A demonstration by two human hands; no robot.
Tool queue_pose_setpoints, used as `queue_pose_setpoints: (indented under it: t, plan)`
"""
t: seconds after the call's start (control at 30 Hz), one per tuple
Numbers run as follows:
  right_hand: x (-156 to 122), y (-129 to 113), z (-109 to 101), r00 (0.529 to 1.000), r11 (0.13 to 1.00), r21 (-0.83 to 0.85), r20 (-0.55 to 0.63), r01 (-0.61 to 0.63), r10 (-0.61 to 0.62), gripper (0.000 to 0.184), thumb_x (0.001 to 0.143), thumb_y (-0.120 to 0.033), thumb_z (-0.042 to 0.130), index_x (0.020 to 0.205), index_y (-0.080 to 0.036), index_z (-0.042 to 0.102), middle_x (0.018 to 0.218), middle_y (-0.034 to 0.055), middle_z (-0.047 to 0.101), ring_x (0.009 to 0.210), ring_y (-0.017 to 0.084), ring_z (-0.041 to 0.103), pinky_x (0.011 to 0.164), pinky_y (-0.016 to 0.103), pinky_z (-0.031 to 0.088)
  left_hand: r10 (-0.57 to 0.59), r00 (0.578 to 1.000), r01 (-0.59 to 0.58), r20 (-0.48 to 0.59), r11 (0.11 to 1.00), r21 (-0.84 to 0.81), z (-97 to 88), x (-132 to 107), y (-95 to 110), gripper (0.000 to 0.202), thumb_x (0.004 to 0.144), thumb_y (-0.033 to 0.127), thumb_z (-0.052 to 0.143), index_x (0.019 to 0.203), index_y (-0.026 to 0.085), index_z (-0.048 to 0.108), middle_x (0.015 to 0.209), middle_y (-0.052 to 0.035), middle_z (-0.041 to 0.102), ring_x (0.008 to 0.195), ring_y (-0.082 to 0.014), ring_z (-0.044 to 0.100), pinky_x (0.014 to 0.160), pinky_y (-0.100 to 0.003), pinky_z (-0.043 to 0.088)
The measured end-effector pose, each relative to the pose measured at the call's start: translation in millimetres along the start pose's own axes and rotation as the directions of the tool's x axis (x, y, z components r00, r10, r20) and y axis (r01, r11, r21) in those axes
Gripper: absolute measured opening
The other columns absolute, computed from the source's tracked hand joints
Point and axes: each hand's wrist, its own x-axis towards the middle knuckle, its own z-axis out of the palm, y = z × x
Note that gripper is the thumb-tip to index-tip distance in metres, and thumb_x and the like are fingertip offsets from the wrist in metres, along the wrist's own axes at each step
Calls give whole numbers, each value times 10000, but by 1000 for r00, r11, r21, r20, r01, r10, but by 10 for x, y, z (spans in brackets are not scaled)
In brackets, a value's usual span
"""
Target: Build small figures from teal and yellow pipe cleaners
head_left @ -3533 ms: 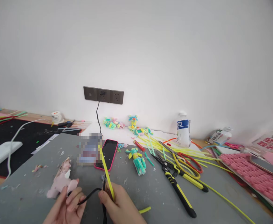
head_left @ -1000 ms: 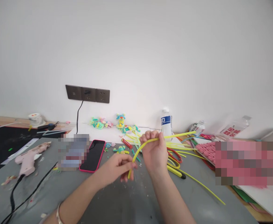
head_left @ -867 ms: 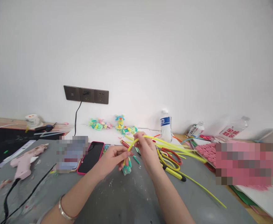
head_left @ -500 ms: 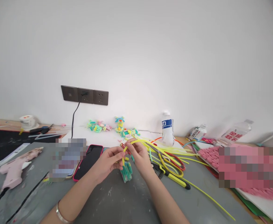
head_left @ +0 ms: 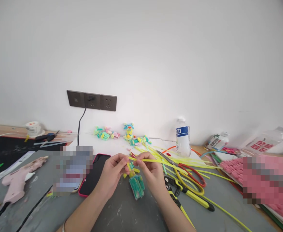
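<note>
My left hand [head_left: 112, 174] and my right hand [head_left: 151, 172] are close together above the grey mat [head_left: 122, 212], both pinching a thin yellow pipe cleaner [head_left: 161, 161] folded near its left end. Its long end runs off to the right over the pile of yellow sticks. Just below my fingers a small green and yellow figure [head_left: 136, 186] lies on the mat. A phone in a pink case [head_left: 93, 175] lies to the left of my left hand.
A pink glue gun [head_left: 17, 180] with a black cord lies at left. Yellow-handled pliers [head_left: 180, 199], scissors [head_left: 192, 180] and loose yellow sticks lie at right. A plastic bottle [head_left: 183, 141], small figures [head_left: 129, 132] and a wall socket [head_left: 92, 100] stand behind.
The glue gun I held earlier now lies on the mat at left. Both hands have taken up the yellow pipe cleaner, bent it and lowered it toward the small figure.
</note>
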Motion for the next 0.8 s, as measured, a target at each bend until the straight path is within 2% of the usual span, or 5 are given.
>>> queue_pose_setpoints:
  t: [0.2,0.3,0.43,0.67,0.8]
  plan:
    - [-27,2,-16,1000,999,33,-5,-28,28,211,850,-390,703,797,-196,641,785,11,616,715,145,629,667,248,525,-60,998,60,-1,998,20,-17,-34,43,390,525,393,927,741,124,745,537,26,603,462,-51,490,475,-170,432]
    - [-40,-1,-21,999,998,41,-14,-37,37,220,845,-402,706,798,-197,642,765,7,612,683,141,613,644,252,518,-142,986,134,92,988,82,-41,-66,29,373,609,397,891,818,128,740,539,21,608,462,-62,510,474,-178,439]
    - [-37,-4,-37,997,999,43,-68,-25,28,229,820,-410,734,787,-193,668,712,-11,581,593,113,541,557,228,456,-189,966,162,178,975,154,-57,-108,16,328,695,414,837,730,140,661,543,31,584,463,-64,514,483,-184,452]
    - [125,-34,-269,930,936,352,-347,10,121,323,798,-527,717,791,-219,618,478,-86,432,443,88,359,480,215,353,-205,951,205,229,978,23,-77,-116,110,331,721,359,833,696,158,571,580,57,527,444,-35,440,434,-150,383]
    - [196,-47,-410,885,931,360,-450,59,118,346,806,-562,676,748,-236,576,527,-69,432,484,113,418,509,245,407,-165,964,200,210,967,-159,-76,-101,147,268,721,288,843,709,128,628,601,61,484,464,-19,389,440,-134,386]
